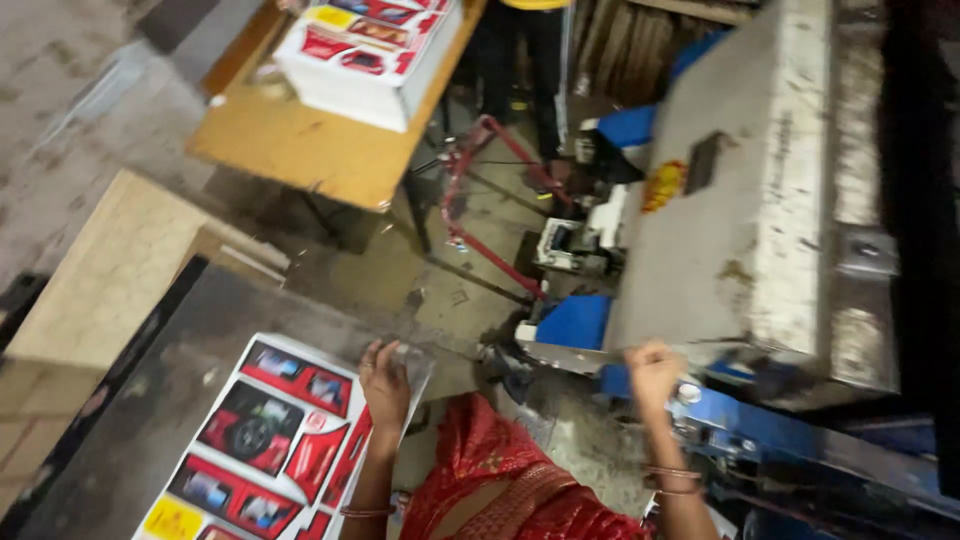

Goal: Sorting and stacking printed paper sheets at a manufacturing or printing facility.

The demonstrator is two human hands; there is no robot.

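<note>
Left hand (385,385) lies spread on the printed sheet (265,440) on the near desk (140,420), right hand (652,368) fisted at the press (740,200).

Her left hand (386,385) lies flat on a printed red carton sheet (262,440) atop the dark table (150,400). Her right hand (652,368) is fisted against the grey machine's (740,200) edge.

A: Where was the camera mounted?
B: On the person's head, tilted steeply downward and rolled to one side, so the floor (420,270) ran askew.
A: How near was it?
B: Close above the left hand (385,385) and right hand (652,370), at arm's length.
A: Were any views shared?
B: Only one view was supplied.
</note>
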